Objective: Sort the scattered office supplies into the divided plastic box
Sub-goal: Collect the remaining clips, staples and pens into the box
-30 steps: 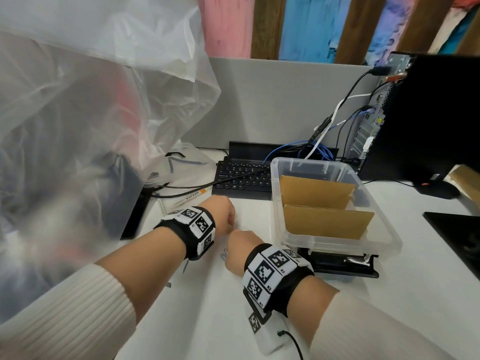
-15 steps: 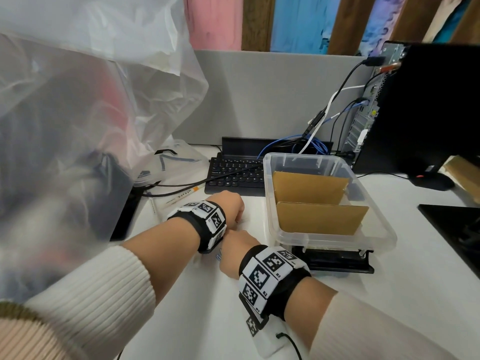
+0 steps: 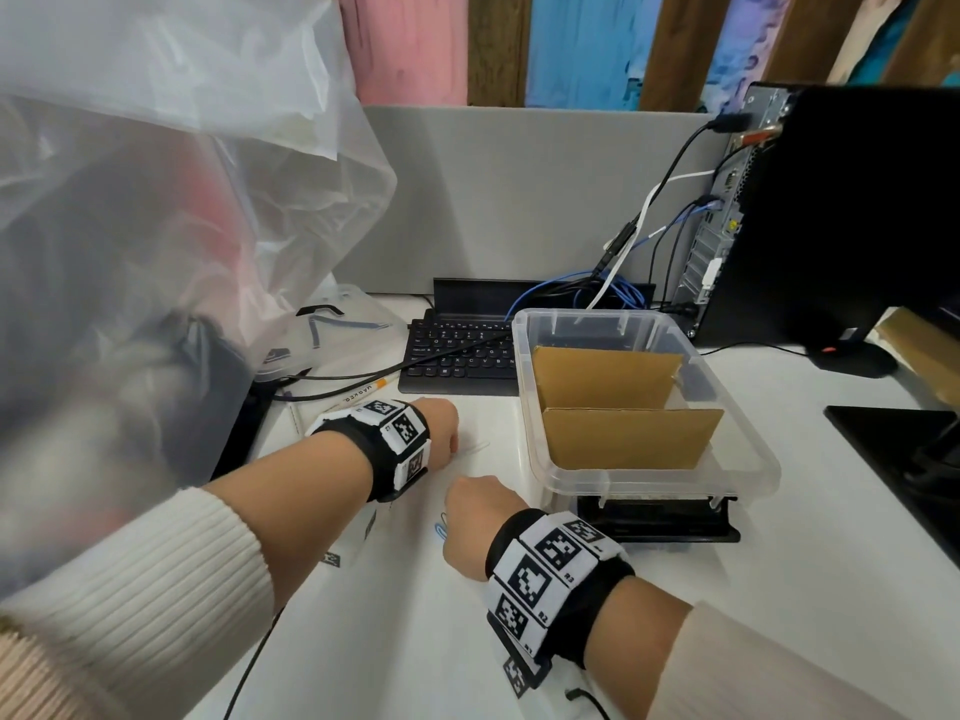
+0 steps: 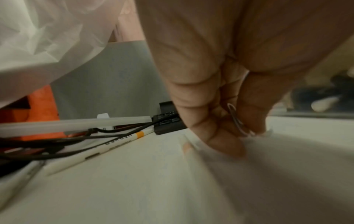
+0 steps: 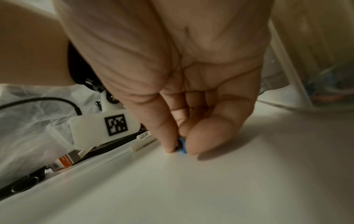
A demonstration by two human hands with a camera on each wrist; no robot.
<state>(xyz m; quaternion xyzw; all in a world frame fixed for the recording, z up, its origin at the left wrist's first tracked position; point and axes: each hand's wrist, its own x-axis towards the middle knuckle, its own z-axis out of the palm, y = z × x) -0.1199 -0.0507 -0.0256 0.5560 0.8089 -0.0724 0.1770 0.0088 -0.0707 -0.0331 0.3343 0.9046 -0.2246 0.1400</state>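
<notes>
Left of the clear plastic box (image 3: pixel 748 462) with cardboard dividers (image 3: pixel 628 439), left hand (image 3: pixel 441 428) pinches a silver wire paperclip (image 4: pixel 236 118); right hand (image 3: pixel 475 522) pinches a blue paperclip (image 5: pixel 181 145) against the white desk (image 3: pixel 779 589).

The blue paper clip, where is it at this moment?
In the right wrist view the blue paper clip is pinched at the right hand's fingertips on the white desk, left of the clear plastic box.

The head view is bright and evenly lit, sharp around the plastic box (image 3: pixel 644 407); straight lines bow toward the edges behind it. Both wrist views are dim, warm and soft. Under the right hand (image 5: pixel 172 75) a dark shadow falls rightward, so light perhaps comes from the left. The tabletop nearest both lenses blurs.
</notes>
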